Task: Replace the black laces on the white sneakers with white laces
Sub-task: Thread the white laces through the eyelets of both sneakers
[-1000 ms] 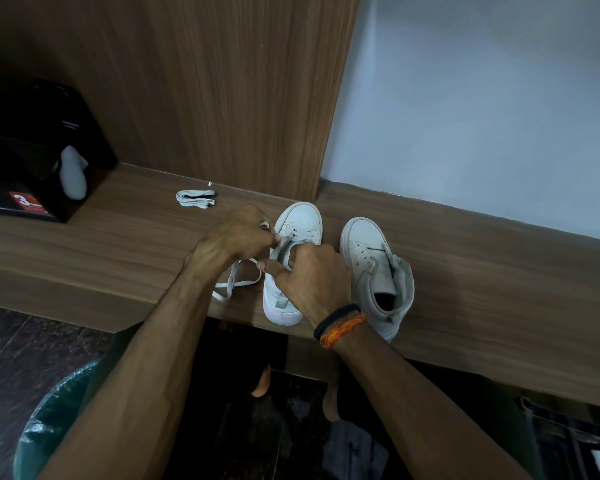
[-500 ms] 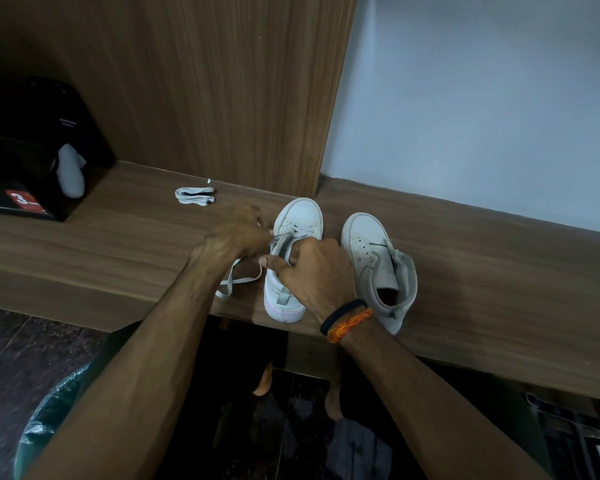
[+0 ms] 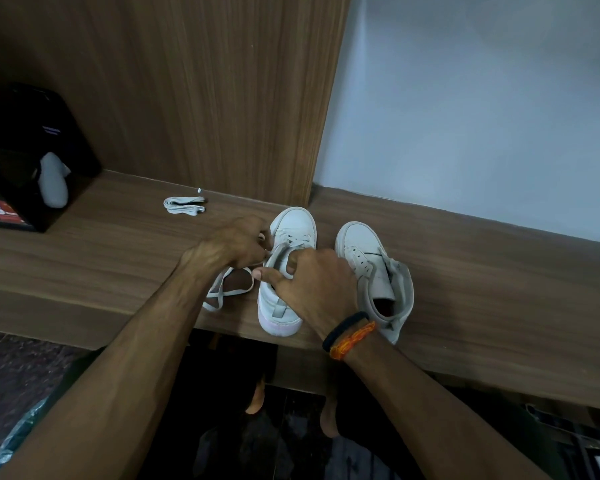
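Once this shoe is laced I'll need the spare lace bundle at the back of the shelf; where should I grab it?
Pinch the lace bundle across its middle, from above. It lies flat, folded into a long narrow hank, so a mid-span grip likely keeps the loops together; a loose tip sticks up at its right end.

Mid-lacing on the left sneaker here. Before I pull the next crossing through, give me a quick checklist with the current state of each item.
1. Left sneaker steadied on the shelf: ok, the right hand holds its collar.
2. Grip on the working lace: ok, the left hand pinches the white lace beside the eyelets.
3. Slack available: ok, a loose loop of lace lies on the shelf under the left wrist.
4. Lace tip found and aimed at the next eyelet: cannot tell, the fingers hide it.
5. Second lace ready: ok, the bundled spare lace lies behind on the shelf.
6. Right sneaker laced: not ok, eyelets look empty.
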